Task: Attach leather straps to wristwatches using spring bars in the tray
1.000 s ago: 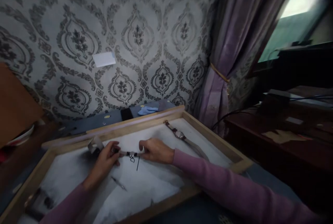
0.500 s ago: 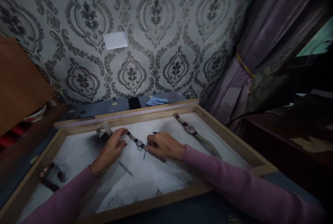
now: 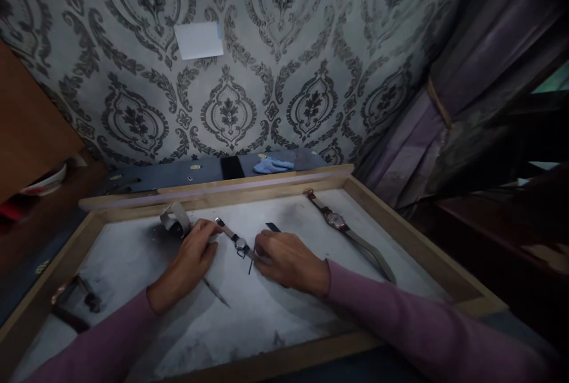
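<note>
A small wristwatch (image 3: pixel 240 244) lies stretched out on the white bottom of a wooden-framed tray (image 3: pixel 213 192). My right hand (image 3: pixel 287 259) is closed on the lower right end of its strap, with the fingertips pressed together. At the strap's upper left end, my left hand (image 3: pixel 191 257) has its fingers bent and thumb apart, holding nothing visible. A thin pointed tool (image 3: pixel 217 293) lies below the watch, partly behind my left hand. Beyond my right fingers, a dark flat piece (image 3: pixel 272 227) shows.
A larger watch (image 3: pixel 336 220) lies at the right, a grey-strapped one (image 3: pixel 176 221) at the upper left, and a brown-strapped one (image 3: pixel 89 298) at the far left. Behind the tray are a blue cloth (image 3: pixel 272 165) and a black flat object (image 3: pixel 232 167).
The view has shifted slightly, tilting down and closer. My left fingers are now a little off the strap's upper end, whose buckle shows. My right hand keeps its grip.
</note>
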The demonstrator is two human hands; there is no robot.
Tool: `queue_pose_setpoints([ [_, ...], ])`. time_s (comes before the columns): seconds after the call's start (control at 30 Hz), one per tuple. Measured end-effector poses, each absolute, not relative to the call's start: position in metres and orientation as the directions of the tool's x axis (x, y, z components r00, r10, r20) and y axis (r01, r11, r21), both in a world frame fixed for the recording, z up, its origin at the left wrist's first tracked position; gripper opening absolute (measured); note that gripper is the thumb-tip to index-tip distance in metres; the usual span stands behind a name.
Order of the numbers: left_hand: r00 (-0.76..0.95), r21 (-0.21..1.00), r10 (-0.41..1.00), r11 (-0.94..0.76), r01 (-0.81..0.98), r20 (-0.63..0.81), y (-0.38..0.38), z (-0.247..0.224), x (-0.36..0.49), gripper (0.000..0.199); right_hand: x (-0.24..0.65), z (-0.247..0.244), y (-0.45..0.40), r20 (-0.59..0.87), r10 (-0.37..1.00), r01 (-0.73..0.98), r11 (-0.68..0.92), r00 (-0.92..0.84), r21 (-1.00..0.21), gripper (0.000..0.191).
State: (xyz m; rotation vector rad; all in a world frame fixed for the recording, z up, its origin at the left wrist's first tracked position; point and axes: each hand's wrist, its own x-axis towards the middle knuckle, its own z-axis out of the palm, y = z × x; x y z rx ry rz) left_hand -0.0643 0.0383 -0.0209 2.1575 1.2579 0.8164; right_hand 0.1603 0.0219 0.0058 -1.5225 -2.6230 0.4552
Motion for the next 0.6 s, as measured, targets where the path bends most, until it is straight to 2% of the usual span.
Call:
queue_pose_setpoints([
  [0.27,0.536,0.469,0.775,-0.63,0.619,0.333,0.046,-0.026,-0.059,0.037,0.16,0.004,0.025,-0.084,0.86,0.838,0.462,-0.503,-0.289,0.008],
  [0.6,0.616,0.478,0.742,-0.656,0.585,0.264,0.054,-0.026,-0.059,0.021,0.161,0.003,0.027,-0.072,0.87,0.848,0.453,-0.488,-0.274,0.008],
])
